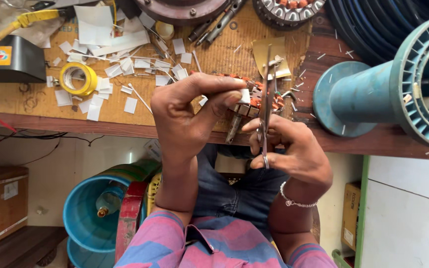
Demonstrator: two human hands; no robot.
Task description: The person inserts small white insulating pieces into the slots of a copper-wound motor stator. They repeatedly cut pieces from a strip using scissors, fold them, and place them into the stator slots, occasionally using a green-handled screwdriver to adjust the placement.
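Note:
My left hand (187,116) pinches a small white paper slip (245,96) between thumb and forefinger, right at a round motor stator (256,99) with copper windings on the bench edge. My right hand (294,151) grips a pair of metal scissors (266,99), blades pointing up and away beside the slip. A beaded bracelet sits on my right wrist. The stator is partly hidden behind both hands.
Many cut white paper pieces (120,67) litter the wooden workbench (35,106), with a yellow tape roll (78,78) and a black box (11,57) at left. A large teal spool (398,89) lies at right. Blue spools (88,211) stand under the bench.

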